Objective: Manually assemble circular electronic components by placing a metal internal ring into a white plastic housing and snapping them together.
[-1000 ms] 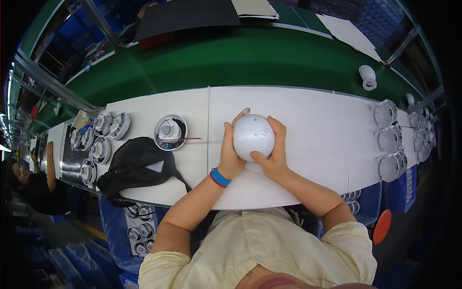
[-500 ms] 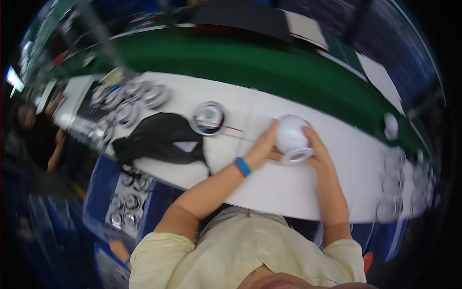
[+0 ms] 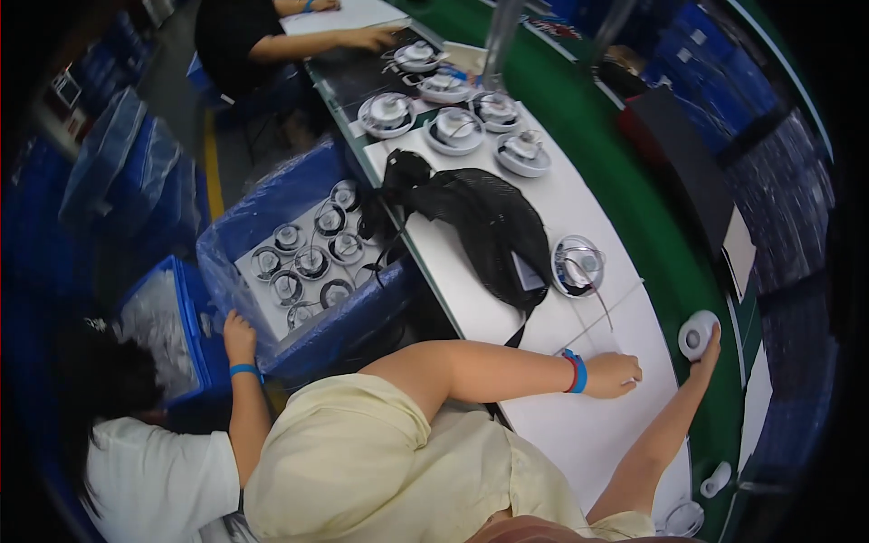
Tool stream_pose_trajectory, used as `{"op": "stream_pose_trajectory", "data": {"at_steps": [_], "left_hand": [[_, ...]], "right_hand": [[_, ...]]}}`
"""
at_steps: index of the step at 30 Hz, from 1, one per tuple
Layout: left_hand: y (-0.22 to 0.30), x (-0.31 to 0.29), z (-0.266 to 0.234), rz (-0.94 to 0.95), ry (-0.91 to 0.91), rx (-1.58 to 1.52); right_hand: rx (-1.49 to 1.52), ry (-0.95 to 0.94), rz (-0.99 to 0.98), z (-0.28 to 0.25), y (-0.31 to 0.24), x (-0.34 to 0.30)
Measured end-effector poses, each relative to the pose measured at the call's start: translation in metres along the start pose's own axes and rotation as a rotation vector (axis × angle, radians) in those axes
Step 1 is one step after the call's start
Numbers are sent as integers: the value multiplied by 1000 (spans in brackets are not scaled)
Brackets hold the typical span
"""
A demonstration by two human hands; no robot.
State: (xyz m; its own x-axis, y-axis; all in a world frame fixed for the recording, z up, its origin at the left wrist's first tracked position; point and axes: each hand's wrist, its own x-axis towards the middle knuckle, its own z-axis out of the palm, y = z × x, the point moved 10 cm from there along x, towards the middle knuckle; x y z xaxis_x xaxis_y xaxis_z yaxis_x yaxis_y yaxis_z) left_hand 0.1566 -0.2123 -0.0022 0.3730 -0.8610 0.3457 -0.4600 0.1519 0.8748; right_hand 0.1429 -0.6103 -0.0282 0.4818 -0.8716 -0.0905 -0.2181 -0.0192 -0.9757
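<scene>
– White housing (image 3: 698, 336) has shifted: a second ago between both palms over the white tabletop (image 3: 570, 434), now with the right hand (image 3: 709, 351) alone, out at the green strip (image 3: 672, 262). Head view has swung round too.

– Right fingers?

– Wrapped along the housing's far side; thumb hard to make out. Round opening faces the camera. Cannot tell if its base touches the green.

– And the left hand (image 3: 612, 375)?

– Fingers curled in, over the white tabletop; cannot tell whether they pinch anything. Blue wristband (image 3: 577, 371) at the wrist.

– Next ring out?

– Wired round unit (image 3: 577, 267), lead trailing toward the left hand. Black mesh bag (image 3: 493, 222) beside it. Second white fitting (image 3: 716, 480) on the green, toward the lower edge.

– Farther?

– Cluster of wired units (image 3: 454, 130) up the table. Blue bin (image 3: 353, 337), lined with clear plastic, holds more; a co-worker's hand (image 3: 240, 337) is at its side.
</scene>
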Motion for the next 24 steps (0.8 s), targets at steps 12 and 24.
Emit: {"op": "stream_pose_trajectory", "data": {"at_steps": [12,24], "left_hand": [[17,-5,37,233,-257,344],[25,-15,31,333,-200,244]], "right_hand": [[-197,-765,-332,284,-108,-229],[-127,-992,99,305,-35,-258]]}}
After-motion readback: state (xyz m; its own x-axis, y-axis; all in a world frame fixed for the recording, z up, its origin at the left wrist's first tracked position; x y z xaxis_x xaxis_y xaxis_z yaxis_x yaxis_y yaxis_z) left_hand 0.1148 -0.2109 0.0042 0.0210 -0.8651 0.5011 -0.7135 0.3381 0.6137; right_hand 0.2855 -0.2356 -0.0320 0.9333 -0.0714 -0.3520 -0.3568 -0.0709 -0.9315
